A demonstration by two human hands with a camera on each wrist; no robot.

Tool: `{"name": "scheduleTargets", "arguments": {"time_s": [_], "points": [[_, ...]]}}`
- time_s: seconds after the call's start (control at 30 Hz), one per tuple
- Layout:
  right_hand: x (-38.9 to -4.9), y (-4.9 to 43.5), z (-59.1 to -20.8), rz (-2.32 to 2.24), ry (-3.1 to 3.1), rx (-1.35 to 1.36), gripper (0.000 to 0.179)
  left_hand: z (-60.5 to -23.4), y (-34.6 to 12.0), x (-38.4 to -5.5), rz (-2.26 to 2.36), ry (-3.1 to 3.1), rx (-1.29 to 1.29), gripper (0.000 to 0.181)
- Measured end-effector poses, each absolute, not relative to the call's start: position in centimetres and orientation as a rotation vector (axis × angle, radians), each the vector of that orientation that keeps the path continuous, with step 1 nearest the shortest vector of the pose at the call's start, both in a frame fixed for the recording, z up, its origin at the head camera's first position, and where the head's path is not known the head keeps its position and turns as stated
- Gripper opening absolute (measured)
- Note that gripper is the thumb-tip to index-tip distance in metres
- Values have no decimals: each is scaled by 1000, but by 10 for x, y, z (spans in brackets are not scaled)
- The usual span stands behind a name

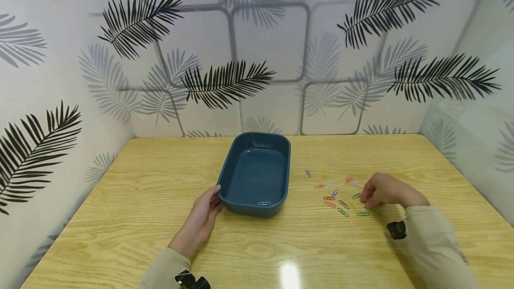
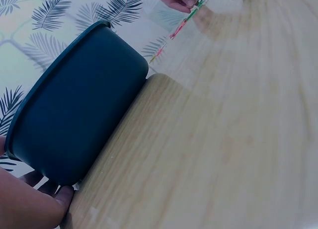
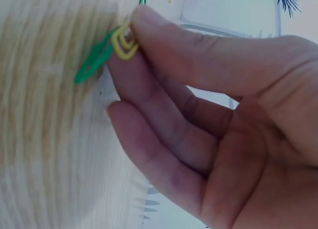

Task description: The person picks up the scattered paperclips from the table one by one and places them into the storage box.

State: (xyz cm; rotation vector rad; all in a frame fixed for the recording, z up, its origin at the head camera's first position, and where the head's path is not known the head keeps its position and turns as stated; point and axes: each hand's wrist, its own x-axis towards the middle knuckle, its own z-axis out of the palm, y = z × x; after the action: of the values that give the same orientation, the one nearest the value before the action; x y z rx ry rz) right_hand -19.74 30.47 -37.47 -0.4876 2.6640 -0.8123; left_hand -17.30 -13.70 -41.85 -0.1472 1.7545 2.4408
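A dark blue rectangular tub (image 1: 257,168) stands on the table, with one pale paper clip (image 1: 264,203) lying at its near end. My left hand (image 1: 204,215) grips the tub's near left corner, thumb at the rim and fingers against the outer wall. To the right, my right hand (image 1: 387,191) is low over a loose scatter of coloured paper clips. Between its thumb and a finger it pinches a yellow paper clip (image 3: 124,44). A green paper clip (image 3: 93,60) shows just beside the fingertips; whether they touch it I cannot tell.
Several red, blue, white, yellow and green clips, among them a dark red clip (image 1: 343,204), lie between the tub and my right hand. The wooden table (image 1: 152,177) meets a leaf-patterned wall (image 1: 273,106) at the back.
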Motion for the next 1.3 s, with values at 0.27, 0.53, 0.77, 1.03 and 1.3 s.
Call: {"name": "scheduleTargets", "arguments": {"time_s": [0.27, 0.53, 0.77, 1.03, 1.3], "points": [[-202, 307, -377, -807, 2740, -565, 9, -418, -137, -172, 2440, 1757, -124, 47], [-204, 305, -379, -837, 2801, -525, 6, -417, -137, -172, 2446, 1753, -124, 48], [-203, 302, -380, -1006, 2741, -441, 7, -419, -137, -173, 2445, 1731, -115, 48], [-206, 291, -382, -1102, 2754, -364, 7, -419, -138, -174, 2450, 1735, -133, 47], [-207, 266, -384, -1202, 2758, -355, 19, -418, -139, -174, 2445, 1707, -119, 48]]}}
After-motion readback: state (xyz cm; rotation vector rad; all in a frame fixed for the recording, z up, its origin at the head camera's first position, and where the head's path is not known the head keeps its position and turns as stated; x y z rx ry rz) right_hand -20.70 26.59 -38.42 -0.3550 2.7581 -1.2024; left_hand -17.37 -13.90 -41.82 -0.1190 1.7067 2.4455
